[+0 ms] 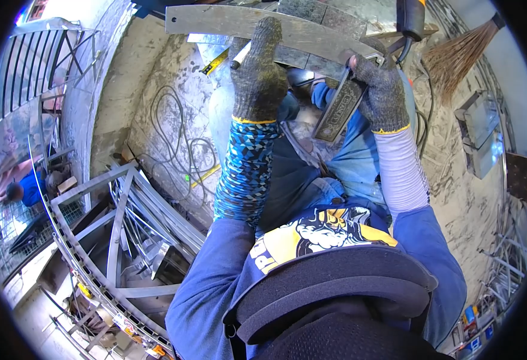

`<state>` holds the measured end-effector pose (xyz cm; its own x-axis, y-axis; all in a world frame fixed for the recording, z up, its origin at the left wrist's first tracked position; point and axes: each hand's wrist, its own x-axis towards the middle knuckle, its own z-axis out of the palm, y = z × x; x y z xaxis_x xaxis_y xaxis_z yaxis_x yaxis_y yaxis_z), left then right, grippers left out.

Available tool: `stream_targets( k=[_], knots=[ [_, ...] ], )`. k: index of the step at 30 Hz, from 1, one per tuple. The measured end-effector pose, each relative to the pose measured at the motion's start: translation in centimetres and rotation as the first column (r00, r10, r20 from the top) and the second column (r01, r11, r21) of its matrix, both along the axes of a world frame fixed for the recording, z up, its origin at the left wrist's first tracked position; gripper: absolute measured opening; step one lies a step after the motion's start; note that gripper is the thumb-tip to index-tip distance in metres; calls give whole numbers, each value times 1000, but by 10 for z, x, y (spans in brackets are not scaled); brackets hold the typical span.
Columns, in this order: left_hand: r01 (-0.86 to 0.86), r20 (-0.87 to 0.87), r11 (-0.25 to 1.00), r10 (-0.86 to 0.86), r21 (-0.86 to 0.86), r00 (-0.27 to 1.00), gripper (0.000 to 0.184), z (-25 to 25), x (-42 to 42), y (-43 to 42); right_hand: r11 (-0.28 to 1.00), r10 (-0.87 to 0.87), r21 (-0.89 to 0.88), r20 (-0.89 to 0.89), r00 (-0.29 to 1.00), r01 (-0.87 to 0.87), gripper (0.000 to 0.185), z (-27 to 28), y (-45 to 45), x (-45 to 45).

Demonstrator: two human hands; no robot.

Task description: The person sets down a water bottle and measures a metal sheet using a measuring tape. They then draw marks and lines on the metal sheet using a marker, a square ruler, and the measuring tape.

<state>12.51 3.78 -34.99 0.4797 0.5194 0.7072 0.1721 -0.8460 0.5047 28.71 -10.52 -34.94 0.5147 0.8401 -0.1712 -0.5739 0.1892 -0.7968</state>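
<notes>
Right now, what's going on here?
The left hand, gloved, lies over a long metal strip and holds a white pen-like stick. The right hand, gloved too, grips the strip near one end, beside a dark lettered block. Can't tell whether block and strip are joined.

Single head-worn view, looking steeply down and somewhat forward from overhead. Very wide, round field, corners dark, straight lines bowing toward the edge. Cap brim [335, 273] nearest, large across bottom centre; shirt [323, 234] just past it, then jeans [359, 150]. Left hand [262, 78] and right hand [385, 90] farther out, toward the top. Floor [449, 222] on both sides; grille [35, 57] small, upper left, well off.
</notes>
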Motion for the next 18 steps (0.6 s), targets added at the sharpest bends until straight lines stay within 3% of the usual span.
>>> stream_targets(
  k=[4,7,8,10,11,12,16,18],
  knots=[
    [-3,-12,999,4,41,1000,47,-3,-2,1,1000,-6,-16,70,998,8,51,3,3,-3],
    [-27,-27,997,29,75,999,47,1,2,-3,998,-47,-52,-4,999,47,48,12,3,-9],
    [62,161,946,-11,-318,987,45,4,7,-10,998,-34,-53,72,997,38,47,8,3,-7],
    [215,343,738,24,-639,939,48,6,7,-11,998,-24,-60,150,988,33,46,2,2,-3],
    [-20,66,961,40,-277,997,47,7,1,-2,999,-15,-47,131,991,21,44,0,2,-1],
    [-142,-180,971,177,193,968,46,7,-4,3,999,-4,-35,111,994,8,42,-3,2,0],
    [-149,-201,971,186,185,962,45,2,-5,2,994,39,-108,142,989,-23,37,-13,-2,5],
    [-72,-92,996,66,-58,994,47,-7,-4,4,1000,-9,-25,-28,1000,8,37,-19,2,2]
  ],
)
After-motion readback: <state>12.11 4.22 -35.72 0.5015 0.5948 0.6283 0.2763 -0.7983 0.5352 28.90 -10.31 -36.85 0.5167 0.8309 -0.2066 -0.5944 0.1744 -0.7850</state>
